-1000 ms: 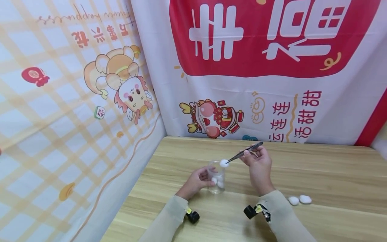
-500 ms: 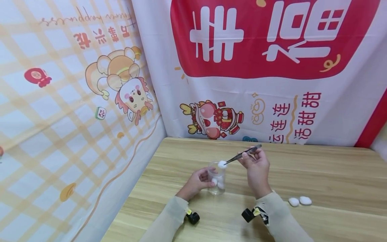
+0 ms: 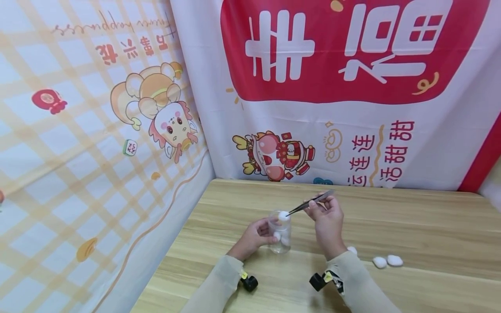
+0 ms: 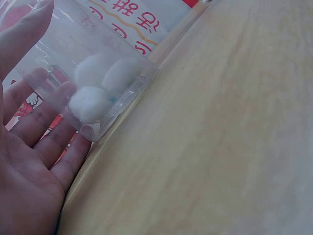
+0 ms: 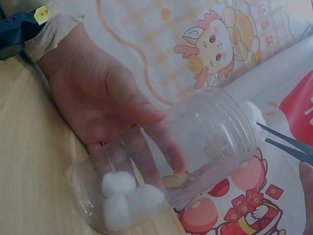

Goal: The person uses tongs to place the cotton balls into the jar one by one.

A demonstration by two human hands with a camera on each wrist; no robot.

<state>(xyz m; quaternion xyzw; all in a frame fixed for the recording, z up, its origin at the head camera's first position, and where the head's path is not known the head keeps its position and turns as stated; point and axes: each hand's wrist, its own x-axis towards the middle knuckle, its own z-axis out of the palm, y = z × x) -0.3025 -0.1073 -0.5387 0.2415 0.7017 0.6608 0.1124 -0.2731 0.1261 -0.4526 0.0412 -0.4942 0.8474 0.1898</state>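
Wooden counter [image 3: 411,226] under everything, printed cloth backdrop [image 3: 332,87] behind. Clear jar [image 3: 280,232] upright on counter, centre; left hand [image 3: 254,237] wrapped round its side, fingers curled on wall. Right hand [image 3: 326,217] pinching tweezers [image 3: 309,202], tips angled down at jar mouth. Cotton ball [image 3: 283,215] at rim, at tweezer tips. Three cotton balls [image 5: 124,198] on jar bottom. Loose cotton balls [image 3: 387,261] on counter, right of sleeve.
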